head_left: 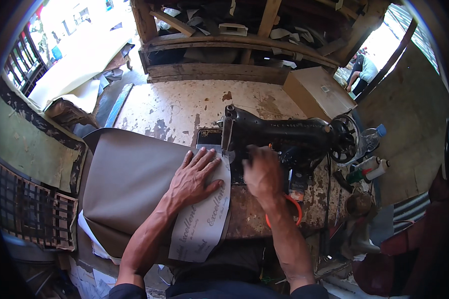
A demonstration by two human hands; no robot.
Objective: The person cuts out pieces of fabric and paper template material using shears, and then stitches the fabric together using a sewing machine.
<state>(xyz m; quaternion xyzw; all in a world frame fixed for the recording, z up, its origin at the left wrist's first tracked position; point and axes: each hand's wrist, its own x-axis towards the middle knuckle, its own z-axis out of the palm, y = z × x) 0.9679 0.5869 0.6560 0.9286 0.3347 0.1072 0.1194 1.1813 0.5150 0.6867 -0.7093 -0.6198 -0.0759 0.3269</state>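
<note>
Pale strip (198,239): large grey script, repeated at a slant, smaller script beneath. Sewing machine (279,128): faint capitals along black arm. Small dark packet (298,183): pale print, too small to read.

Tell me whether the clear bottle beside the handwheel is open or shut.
Shut: the clear bottle has its blue cap on.

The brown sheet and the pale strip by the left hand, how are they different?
The brown sheet is wide, while the pale strip is narrow. The brown sheet looks plain on top, but the pale strip has dark printing. Both are near the left hand and the black sewing machine. I can't tell whether they're joined.
</note>
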